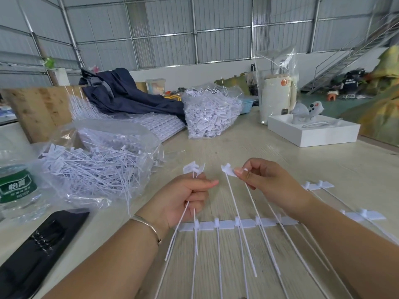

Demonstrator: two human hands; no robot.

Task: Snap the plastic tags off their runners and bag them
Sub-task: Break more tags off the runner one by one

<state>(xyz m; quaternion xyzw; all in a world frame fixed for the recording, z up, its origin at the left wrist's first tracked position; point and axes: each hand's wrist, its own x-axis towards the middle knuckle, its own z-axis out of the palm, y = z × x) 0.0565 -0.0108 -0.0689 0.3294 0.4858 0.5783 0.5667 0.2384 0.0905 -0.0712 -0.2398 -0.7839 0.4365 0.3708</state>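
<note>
My left hand (183,201) grips two loose white tags (193,168), heads up and thin tails hanging down through the fist. To its right, my right hand (267,184) pinches more white tags (228,170) by their heads, and their long tails slant down over the table. Below both hands lies a white runner strip (228,225) with several tags still joined to it. A clear open bag (97,167) full of loose tags lies left of my left hand. Another short runner piece (319,185) sits right of my right hand.
A water bottle (16,186) and a black pouch (36,251) lie at the near left. Farther back are stacked runner sheets (155,124), a full bag of tags (211,113), dark cloth (129,93), a white box (313,132) and a white appliance (276,98).
</note>
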